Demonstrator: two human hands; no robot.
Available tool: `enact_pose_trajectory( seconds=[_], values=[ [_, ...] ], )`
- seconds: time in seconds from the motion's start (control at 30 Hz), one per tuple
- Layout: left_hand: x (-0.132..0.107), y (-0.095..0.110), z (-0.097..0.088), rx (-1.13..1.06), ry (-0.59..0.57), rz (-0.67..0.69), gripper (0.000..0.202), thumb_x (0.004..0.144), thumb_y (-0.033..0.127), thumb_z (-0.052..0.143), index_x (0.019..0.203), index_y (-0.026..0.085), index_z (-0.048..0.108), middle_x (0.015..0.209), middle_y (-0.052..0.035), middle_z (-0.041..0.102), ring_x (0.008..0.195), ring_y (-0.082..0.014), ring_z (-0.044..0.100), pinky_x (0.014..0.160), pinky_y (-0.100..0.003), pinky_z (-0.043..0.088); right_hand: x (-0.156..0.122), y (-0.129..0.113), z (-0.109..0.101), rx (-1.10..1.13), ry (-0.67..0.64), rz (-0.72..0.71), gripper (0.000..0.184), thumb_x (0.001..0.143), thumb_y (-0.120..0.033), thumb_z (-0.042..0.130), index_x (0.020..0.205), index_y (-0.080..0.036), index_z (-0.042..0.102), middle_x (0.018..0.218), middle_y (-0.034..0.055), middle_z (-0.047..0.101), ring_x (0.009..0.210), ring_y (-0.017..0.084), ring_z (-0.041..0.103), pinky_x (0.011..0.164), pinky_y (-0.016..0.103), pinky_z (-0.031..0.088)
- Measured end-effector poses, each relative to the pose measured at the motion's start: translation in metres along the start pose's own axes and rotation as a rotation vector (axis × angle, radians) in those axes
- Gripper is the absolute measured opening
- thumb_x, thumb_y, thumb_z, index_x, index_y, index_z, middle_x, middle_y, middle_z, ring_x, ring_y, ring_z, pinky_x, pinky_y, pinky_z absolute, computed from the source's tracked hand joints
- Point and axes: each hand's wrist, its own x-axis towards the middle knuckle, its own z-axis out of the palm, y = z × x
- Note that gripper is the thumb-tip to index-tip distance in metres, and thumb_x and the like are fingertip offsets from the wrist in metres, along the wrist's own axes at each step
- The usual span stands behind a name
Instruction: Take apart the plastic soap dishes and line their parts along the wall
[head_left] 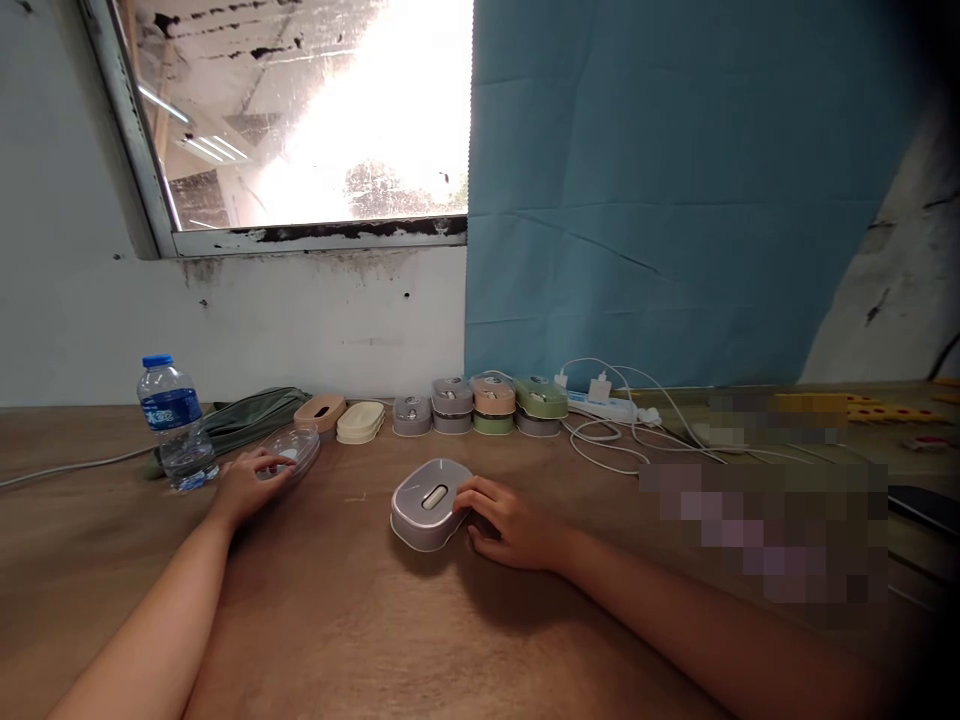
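Observation:
On the left of the table, my left hand (251,483) has its fingers bent over the near edge of a clear plastic cover (304,452), closed on it as far as I can see. The cover seems to be one of several nested together. Near the middle, my right hand (514,522) grips the right end of a grey rounded box (420,520). This box is tilted above the tabletop, has a glossy clear shell over it, and shows a pale oval slot on top.
Behind my left hand are a water bottle (172,425), a dark green cloth (251,415), an orange-brown lid (319,413) and cream lids (360,423). Stacked boxes (491,400) line the wall. A power strip (607,405) with loose white cables (600,437) lies right of them.

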Motion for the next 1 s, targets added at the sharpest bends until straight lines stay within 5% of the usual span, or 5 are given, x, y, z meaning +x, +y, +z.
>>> enact_pose_trajectory(
  seconds=[0.37, 0.57, 0.67, 0.83, 1.0],
  values=[
    [0.002, 0.012, 0.001, 0.2, -0.025, 0.082, 0.04, 0.077, 0.051, 0.045, 0.094, 0.021, 0.065, 0.092, -0.0076, 0.059, 0.099, -0.0286, 0.048, 0.091, -0.048, 0.025, -0.001, 0.001, 0.001, 0.024, 0.017, -0.011, 0.035, 0.069, -0.006, 0.049, 0.102, -0.018, 0.049, 0.102, 0.0089, 0.052, 0.09, 0.017, 0.051, 0.081, 0.031, 0.045],
    [-0.002, 0.053, 0.007, 0.219, 0.251, 0.226, 0.054, 0.073, 0.052, 0.05, 0.114, 0.017, 0.052, 0.117, -0.0146, 0.036, 0.111, -0.0299, 0.038, 0.094, -0.046, 0.028, -0.001, 0.002, 0.002, 0.023, 0.014, -0.01, 0.034, 0.069, -0.005, 0.048, 0.101, -0.017, 0.049, 0.102, 0.0093, 0.051, 0.09, 0.017, 0.05, 0.08, 0.029, 0.045],
    [-0.016, 0.09, 0.01, 0.063, 0.117, 0.466, 0.048, 0.076, 0.05, 0.049, 0.115, 0.021, 0.05, 0.12, -0.012, 0.035, 0.116, -0.0272, 0.034, 0.098, -0.044, 0.028, -0.001, 0.003, 0.002, 0.024, 0.019, -0.016, 0.035, 0.068, -0.005, 0.048, 0.101, -0.016, 0.049, 0.102, 0.0092, 0.051, 0.089, 0.017, 0.05, 0.08, 0.029, 0.045],
    [-0.038, 0.147, 0.02, -0.164, -0.375, 0.885, 0.057, 0.074, 0.047, 0.056, 0.126, 0.027, 0.042, 0.132, -0.0088, 0.037, 0.12, -0.0249, 0.037, 0.101, -0.038, 0.03, -0.001, 0.002, 0.002, 0.008, 0.023, -0.02, 0.035, 0.068, -0.006, 0.049, 0.102, -0.017, 0.049, 0.1, 0.0083, 0.052, 0.088, 0.017, 0.051, 0.078, 0.029, 0.045],
    [-0.035, 0.152, 0.03, -0.314, -0.544, 0.879, 0.049, 0.079, 0.038, 0.055, 0.125, 0.024, 0.047, 0.122, -0.0081, 0.054, 0.113, -0.0211, 0.049, 0.099, -0.034, 0.034, 0.0, 0.0, 0.0, 0.0, 0.005, -0.022, 0.036, 0.069, -0.006, 0.048, 0.104, -0.017, 0.049, 0.102, 0.0088, 0.052, 0.089, 0.017, 0.051, 0.08, 0.029, 0.045]
  ],
)
